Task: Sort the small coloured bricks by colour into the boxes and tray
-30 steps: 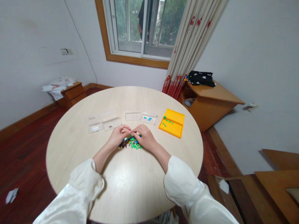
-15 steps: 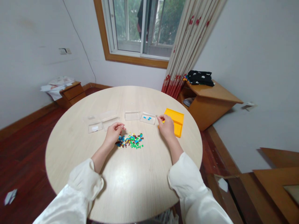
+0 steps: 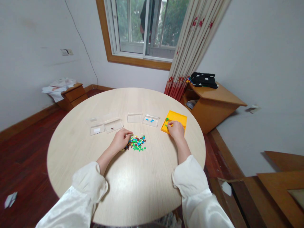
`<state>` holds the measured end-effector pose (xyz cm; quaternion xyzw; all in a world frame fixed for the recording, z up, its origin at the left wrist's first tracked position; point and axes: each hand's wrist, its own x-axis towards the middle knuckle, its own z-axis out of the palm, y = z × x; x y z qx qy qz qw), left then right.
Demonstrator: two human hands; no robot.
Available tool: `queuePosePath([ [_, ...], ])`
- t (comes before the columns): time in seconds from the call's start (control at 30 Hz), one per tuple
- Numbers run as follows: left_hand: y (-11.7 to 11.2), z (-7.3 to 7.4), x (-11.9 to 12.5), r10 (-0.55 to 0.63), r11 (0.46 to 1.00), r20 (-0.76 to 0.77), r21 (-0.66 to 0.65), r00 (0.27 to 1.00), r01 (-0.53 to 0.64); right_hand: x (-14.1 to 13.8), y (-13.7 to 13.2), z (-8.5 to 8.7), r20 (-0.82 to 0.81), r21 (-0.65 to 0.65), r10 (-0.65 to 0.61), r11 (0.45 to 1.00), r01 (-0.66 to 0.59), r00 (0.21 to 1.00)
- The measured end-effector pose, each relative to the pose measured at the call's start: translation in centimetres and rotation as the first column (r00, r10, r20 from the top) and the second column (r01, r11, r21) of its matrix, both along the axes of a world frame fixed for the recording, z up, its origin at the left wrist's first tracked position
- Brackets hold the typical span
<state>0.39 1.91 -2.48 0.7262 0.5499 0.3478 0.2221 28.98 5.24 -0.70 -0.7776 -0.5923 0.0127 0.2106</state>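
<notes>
A small heap of coloured pieces [image 3: 137,142], green, blue, brown and yellow, lies on the round table [image 3: 125,177]. My left hand [image 3: 122,139] rests at the heap's left edge with its fingers curled and pinched over some pieces. My right hand [image 3: 176,129] hovers over the near part of the yellow tray [image 3: 178,117], fingers bent in a pinch; what they hold is too small to name. A few green pieces lie in the tray beside that hand.
Clear plastic boxes and lids stand behind the heap: two at the left [image 3: 104,125], an empty one [image 3: 134,118], and one with blue pieces [image 3: 150,120]. A wooden cabinet [image 3: 211,104] with dark cloth stands at the right, a curtain [image 3: 190,47] behind it.
My right hand left the heap and moved right to the yellow tray, then settled over its near part. My left hand stayed at the heap and shifted slightly right.
</notes>
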Motion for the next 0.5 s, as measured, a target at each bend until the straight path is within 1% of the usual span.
queuePosePath([
  [0.1, -0.03, -0.29, -0.06, -0.034, 0.999, -0.124, 0.025, 0.992, 0.037, 0.02, -0.01, 0.00, 0.000, 0.004, 0.001, 1.000, -0.001, 1.000],
  [0.27, -0.15, -0.38, -0.17, -0.048, 0.997, -0.294, 0.049, 0.955, 0.065, -0.25, -0.11, 0.40, -0.037, -0.022, 0.004, 1.000, -0.004, 0.999],
  [0.37, -0.28, -0.21, -0.12, -0.044, 0.996, -0.347, 0.055, 0.937, 0.067, -0.43, -0.25, 0.65, -0.045, -0.027, 0.008, 1.000, -0.009, 0.999],
  [0.5, -0.28, -0.04, -0.14, -0.039, 0.998, -0.359, 0.037, 0.933, 0.056, -0.53, -0.31, 0.67, -0.055, -0.013, 0.026, 1.000, -0.027, 0.998],
])
